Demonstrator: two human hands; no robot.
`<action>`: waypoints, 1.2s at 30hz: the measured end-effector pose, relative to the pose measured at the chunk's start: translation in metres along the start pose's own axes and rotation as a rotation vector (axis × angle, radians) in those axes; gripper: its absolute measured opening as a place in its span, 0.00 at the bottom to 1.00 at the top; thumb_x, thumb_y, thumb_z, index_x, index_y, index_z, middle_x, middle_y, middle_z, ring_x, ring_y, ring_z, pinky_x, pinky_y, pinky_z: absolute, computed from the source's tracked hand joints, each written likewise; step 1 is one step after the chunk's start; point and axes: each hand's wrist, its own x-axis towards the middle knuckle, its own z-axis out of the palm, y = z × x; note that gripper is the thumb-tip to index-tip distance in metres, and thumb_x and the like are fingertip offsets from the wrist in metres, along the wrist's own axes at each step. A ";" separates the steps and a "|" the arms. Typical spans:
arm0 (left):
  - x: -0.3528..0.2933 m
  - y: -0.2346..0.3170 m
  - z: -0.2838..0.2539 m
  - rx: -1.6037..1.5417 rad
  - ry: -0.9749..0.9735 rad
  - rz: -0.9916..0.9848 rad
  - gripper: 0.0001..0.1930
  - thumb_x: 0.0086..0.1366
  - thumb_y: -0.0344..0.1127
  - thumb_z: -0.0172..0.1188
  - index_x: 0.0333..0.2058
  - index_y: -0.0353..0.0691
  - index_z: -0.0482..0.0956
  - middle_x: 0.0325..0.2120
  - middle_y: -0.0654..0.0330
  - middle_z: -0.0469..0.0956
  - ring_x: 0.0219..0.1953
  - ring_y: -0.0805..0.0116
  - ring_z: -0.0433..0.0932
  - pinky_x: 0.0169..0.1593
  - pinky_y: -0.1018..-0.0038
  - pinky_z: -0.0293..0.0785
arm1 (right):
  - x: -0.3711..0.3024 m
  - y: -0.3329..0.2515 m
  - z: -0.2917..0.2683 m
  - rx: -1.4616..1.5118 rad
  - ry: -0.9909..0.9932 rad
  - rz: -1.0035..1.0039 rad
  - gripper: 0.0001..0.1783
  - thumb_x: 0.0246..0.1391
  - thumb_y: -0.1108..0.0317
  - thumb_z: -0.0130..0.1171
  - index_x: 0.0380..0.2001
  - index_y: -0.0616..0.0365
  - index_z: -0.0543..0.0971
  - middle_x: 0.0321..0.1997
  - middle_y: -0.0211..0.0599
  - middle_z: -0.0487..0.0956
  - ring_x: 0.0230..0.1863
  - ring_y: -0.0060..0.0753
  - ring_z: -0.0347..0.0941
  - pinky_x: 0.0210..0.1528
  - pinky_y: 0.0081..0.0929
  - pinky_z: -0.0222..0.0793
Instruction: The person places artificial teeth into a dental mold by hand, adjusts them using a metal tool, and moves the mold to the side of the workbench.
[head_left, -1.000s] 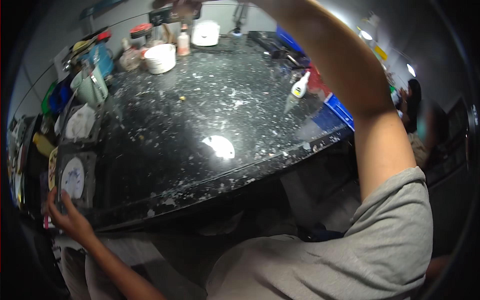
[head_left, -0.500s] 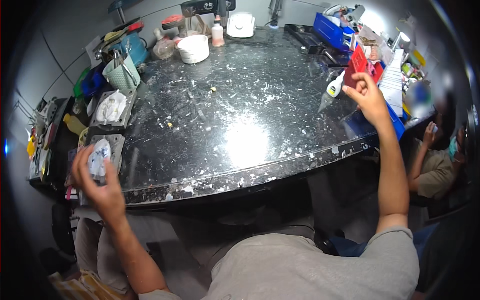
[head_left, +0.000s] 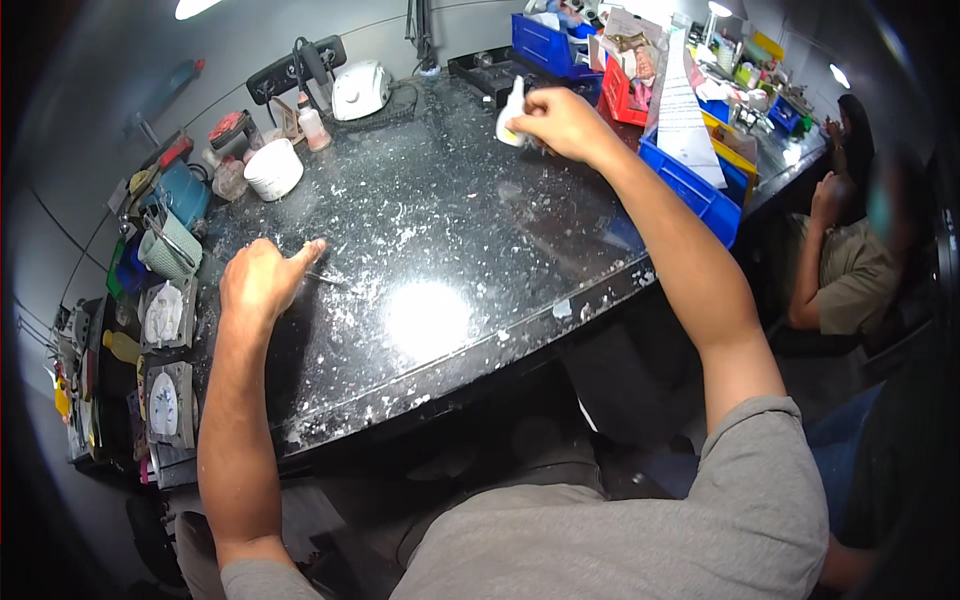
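My right hand (head_left: 562, 122) is closed around a small white squeeze bottle (head_left: 512, 118) with a narrow pointed nozzle and a bit of yellow on its label. The bottle is upright over the far right part of the black table (head_left: 400, 230). My left hand (head_left: 260, 283) is over the left part of the table, back upward, thumb stretched to the right and the other fingers mostly hidden. A thin metal tool (head_left: 333, 281) shows just right of this hand; whether the fingers grip it is hidden. Two metal plates hold white moulded pieces, one farther (head_left: 164, 316) and one nearer (head_left: 163, 404).
A white bowl (head_left: 273, 170), a dropper bottle (head_left: 313, 126) and a white device (head_left: 361, 90) stand at the back. A pale green basket (head_left: 170, 250) is at left. Blue bins (head_left: 690, 190) and a red bin (head_left: 622, 95) line the right. A seated person (head_left: 850, 260) is beyond.
My right hand, earlier apart from the white bottle, now holds it. My left hand has moved from the near metal plate to the thin tool's place. The view has turned rightward.
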 end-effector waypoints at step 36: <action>0.016 -0.067 0.019 -0.365 0.243 0.109 0.22 0.62 0.46 0.76 0.45 0.33 0.87 0.33 0.52 0.86 0.38 0.56 0.86 0.48 0.61 0.80 | 0.007 -0.067 0.057 0.174 -0.010 -0.416 0.14 0.66 0.62 0.69 0.49 0.58 0.86 0.26 0.27 0.80 0.29 0.18 0.73 0.36 0.24 0.71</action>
